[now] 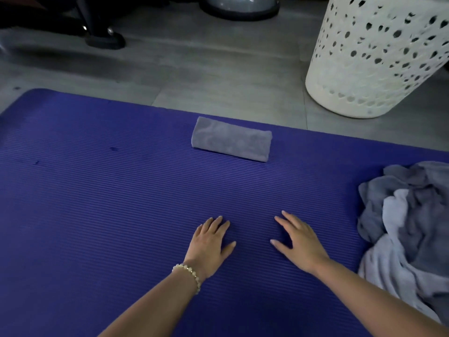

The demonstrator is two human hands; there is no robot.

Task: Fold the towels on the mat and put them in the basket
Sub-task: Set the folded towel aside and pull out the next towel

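1. Left hand (210,242): palm down on the mat near its near edge, fingers straight and slightly spread, holding nothing. A beaded pale bracelet (188,276) sits on its wrist.
2. Right hand (300,242): just beside the left, apart from it, palm down on the mat, fingers straight and spread, holding nothing.
3. Purple ribbed foam mat (97,190): lies flat on the floor and carries both hands and all the towels in view.
4. Loose heap of dark grey and pale grey towels (408,227): unfolded and crumpled, at the right edge of the mat, near the right forearm.
5. Folded grey rectangular towel (232,139): single and flat, close to the far edge of the mat around its middle, well apart from both hands and from the heap.
6. Grey tiled floor (194,76): beyond the mat's far edge.
7. White perforated plastic basket (371,57): upright on the floor past the far right of the mat, off it. Its rim is out of frame; contents cannot be told.
8. Grey dome with a black base ring (239,8) and a dark stand foot (104,37): farthest back on the floor.
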